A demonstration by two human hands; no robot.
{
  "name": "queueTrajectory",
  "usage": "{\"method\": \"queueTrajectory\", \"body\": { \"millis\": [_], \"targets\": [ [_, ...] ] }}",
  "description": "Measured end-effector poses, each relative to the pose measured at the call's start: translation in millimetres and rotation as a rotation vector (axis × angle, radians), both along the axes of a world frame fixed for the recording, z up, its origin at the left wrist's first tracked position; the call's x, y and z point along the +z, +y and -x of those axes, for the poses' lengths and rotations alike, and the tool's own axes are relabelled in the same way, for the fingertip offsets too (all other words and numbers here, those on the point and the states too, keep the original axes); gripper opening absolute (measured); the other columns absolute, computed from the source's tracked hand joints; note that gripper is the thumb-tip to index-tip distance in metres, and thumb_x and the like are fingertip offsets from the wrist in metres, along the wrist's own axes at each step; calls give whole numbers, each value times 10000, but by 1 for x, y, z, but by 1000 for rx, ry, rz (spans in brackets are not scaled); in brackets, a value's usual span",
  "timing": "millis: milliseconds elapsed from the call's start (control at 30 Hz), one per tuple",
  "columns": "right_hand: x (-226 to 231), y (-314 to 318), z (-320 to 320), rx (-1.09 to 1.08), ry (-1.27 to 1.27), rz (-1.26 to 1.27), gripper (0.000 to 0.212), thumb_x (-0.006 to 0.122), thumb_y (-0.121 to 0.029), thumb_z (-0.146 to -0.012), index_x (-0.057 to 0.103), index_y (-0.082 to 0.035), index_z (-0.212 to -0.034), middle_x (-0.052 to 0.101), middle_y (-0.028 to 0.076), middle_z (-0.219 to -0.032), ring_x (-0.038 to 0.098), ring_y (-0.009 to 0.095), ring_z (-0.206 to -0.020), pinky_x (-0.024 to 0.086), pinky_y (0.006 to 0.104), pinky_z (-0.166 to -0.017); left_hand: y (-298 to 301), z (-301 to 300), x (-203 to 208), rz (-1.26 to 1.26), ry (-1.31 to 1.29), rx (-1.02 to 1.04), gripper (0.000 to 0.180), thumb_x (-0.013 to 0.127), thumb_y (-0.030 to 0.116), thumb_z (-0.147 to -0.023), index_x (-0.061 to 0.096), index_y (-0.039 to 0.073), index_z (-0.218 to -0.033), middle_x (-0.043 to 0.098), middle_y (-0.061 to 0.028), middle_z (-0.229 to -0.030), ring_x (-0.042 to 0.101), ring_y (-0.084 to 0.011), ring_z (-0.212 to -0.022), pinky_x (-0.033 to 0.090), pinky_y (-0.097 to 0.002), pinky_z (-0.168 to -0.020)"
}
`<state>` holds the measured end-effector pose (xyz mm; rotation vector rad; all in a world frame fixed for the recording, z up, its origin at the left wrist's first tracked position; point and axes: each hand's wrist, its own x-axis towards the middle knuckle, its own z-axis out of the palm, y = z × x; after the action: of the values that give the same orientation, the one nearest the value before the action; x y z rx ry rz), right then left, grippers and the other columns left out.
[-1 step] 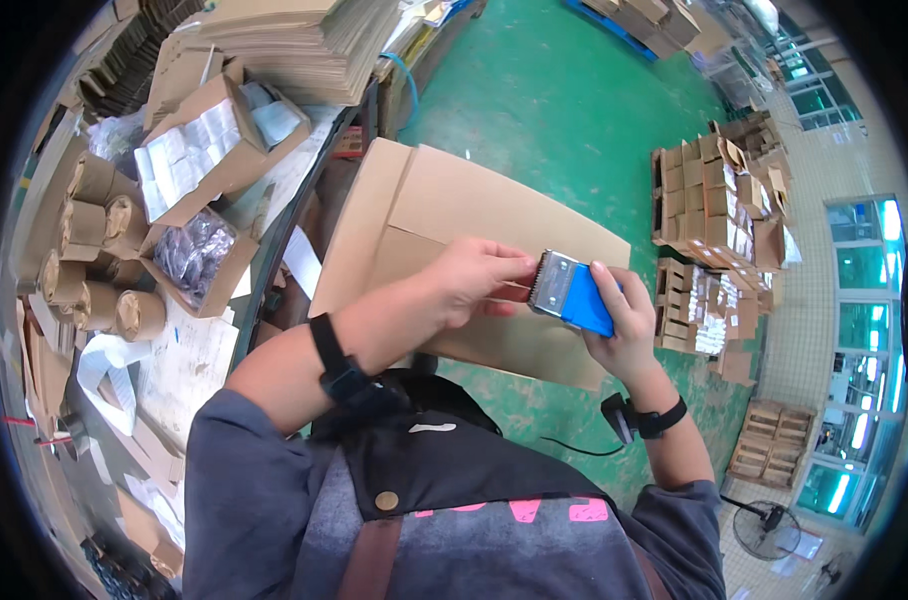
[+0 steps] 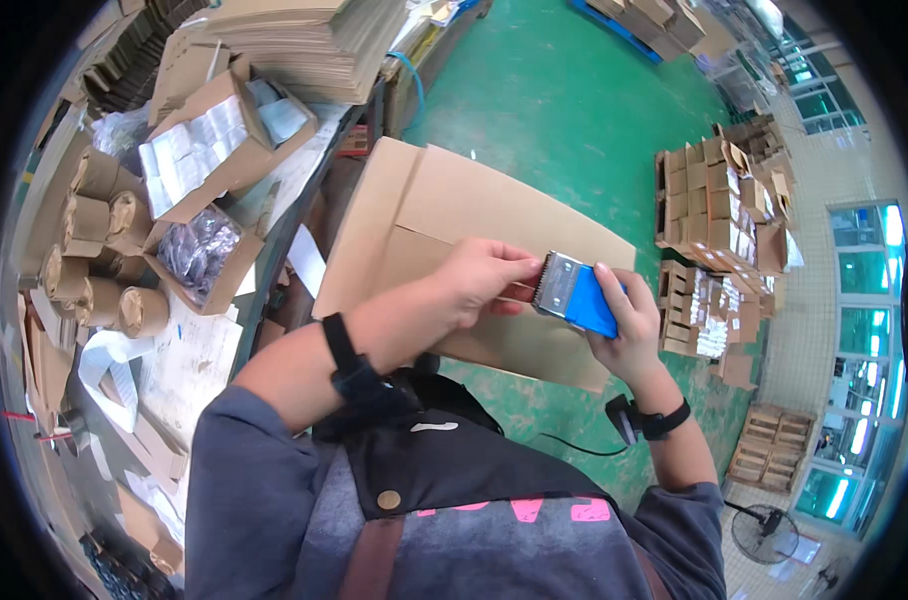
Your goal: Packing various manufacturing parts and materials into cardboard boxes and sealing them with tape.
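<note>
Tape dispenser [image 2: 577,294] sits over big cardboard box [image 2: 444,215], centre-right; right hand [image 2: 629,325] grips its blue body, left hand [image 2: 482,280] pinches the tape end. Judging by bare flaps, sealing is barely started.

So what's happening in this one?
A person stands over a large flat cardboard box beside a cluttered workbench. The right hand grips a blue tape dispenser at the box's near edge, while the left hand pinches the tape end at the dispenser's toothed blade. Open cartons of small bagged parts sit on the bench.
</note>
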<state>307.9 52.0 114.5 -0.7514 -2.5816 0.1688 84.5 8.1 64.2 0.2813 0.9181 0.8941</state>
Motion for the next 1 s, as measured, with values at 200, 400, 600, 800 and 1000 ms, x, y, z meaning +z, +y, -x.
{"method": "queueTrajectory", "body": {
  "millis": [200,400,600,800,1000],
  "targets": [
    [28,-1,53,72,-324,49,685,742,-197,-676,540,-234,-1330,553,129,-1019,596,294,-844,509,387,-720,-11,73,-13,-399,518,125,165,663,159,-886,662,8,-952,671,-61,-812,644,-104,-697,523,-229,-567],
    [22,-4,144,169,-503,-6,644,727,-301,-753,488,-260,-1350,514,114,-909,568,283,-756,497,382,-658,-31,182,-110,-249,589,362,201,669,248,-890,653,60,-959,661,-4,-776,609,-71,-667,488,-214,-597],
    [24,-4,145,171,-582,-28,675,724,-316,-756,466,-259,-1377,503,122,-920,561,283,-730,487,383,-634,-31,78,-227,-161,469,525,421,599,378,-929,554,46,-1184,622,-118,-1090,578,-203,-1047,462,-368,-875],
    [29,6,138,151,-632,11,689,704,-327,-790,425,-214,-1410,494,135,-920,554,312,-722,488,396,-661,22,118,-97,-796,943,538,481,452,395,-996,519,27,-1298,596,-177,-1207,533,-293,-1183,408,-374,-1000],
    [48,61,115,94,-554,867,622,767,-414,-777,544,53,-1121,666,132,-871,670,254,-861,526,334,-733,27,79,-33,-993,624,-20,621,318,525,-998,534,25,-1296,581,-162,-1284,546,-275,-1188,389,-368,-1023]
  ]
}}
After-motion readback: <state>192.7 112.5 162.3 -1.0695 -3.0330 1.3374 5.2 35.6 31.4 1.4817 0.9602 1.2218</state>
